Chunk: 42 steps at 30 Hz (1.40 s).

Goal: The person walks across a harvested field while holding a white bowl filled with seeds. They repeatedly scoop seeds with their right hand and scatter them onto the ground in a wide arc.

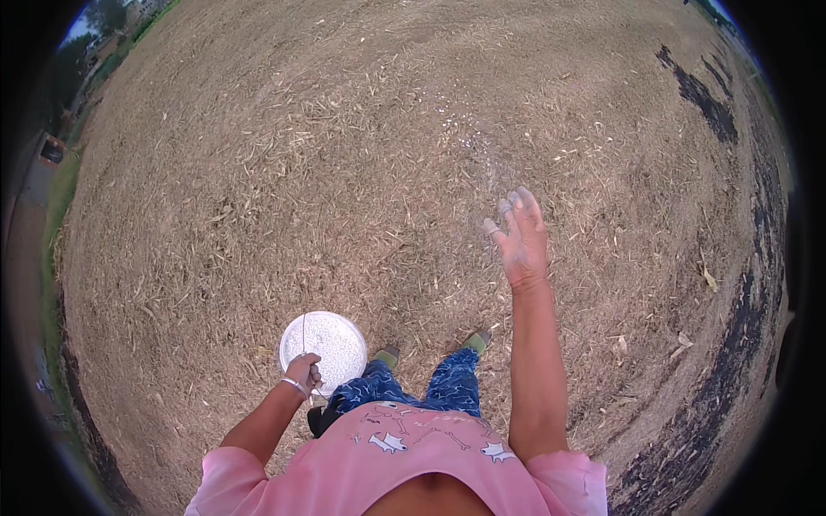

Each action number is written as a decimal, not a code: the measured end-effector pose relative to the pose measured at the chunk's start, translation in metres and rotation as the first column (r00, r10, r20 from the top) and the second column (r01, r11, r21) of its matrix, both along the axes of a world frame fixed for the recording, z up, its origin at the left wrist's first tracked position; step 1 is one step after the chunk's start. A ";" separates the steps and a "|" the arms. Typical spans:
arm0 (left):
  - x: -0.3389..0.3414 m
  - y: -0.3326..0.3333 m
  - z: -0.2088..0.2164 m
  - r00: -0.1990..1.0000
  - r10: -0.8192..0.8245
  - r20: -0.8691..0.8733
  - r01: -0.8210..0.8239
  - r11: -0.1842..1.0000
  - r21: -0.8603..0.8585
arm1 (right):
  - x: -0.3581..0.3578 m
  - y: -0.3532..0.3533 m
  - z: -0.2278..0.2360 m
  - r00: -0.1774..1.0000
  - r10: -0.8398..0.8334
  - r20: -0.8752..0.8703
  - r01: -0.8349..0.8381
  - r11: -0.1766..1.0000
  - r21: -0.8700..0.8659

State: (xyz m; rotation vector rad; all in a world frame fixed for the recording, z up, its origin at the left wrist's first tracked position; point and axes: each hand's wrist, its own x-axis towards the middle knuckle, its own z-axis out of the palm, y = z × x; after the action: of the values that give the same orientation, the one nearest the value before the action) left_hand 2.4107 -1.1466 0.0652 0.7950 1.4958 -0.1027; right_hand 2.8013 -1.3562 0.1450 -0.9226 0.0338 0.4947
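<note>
My left hand [304,371] is closed around the thin wire handle [304,331] of a round white bucket [325,313], low on the left beside my leg. White granules [342,348] fill the bucket up near its rim. Stretched out forward on the right, my right hand [523,236] has its fingers apart and a pale dusty coating on them. Nothing shows in its grasp, though its palm side is partly hidden. Beyond its fingertips a loose spray of white granules [465,129] appears above or on the ground; I cannot tell which.
Dry straw and stubble [284,146] cover the brown field around my feet [477,341]. Dark, burnt-looking strips [705,99] run along the right side. A green grass edge [62,185] borders the field at far left, with a small structure [52,150] beyond it.
</note>
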 end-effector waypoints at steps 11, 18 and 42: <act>0.138 -0.139 0.015 0.879 -0.452 0.151 0.471 0.871 -0.137 | -0.138 -0.093 -0.120 0.655 0.754 -0.055 -0.513 0.390 -0.765; 0.215 -0.239 0.034 0.524 -0.783 0.335 0.826 0.563 0.023 | -0.126 -0.155 -0.179 0.805 0.588 0.081 -0.025 0.170 -0.985; 0.336 -0.204 0.027 0.850 -0.397 0.347 0.497 0.823 -0.276 | -0.007 -0.395 -0.208 0.484 -0.406 -0.775 0.419 0.885 -0.203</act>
State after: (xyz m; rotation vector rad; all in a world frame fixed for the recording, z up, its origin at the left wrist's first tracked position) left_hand 2.7465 -1.3505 0.0922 0.8147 0.9590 -0.5859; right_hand 2.7947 -1.7513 -0.0635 -0.5665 1.0849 0.4154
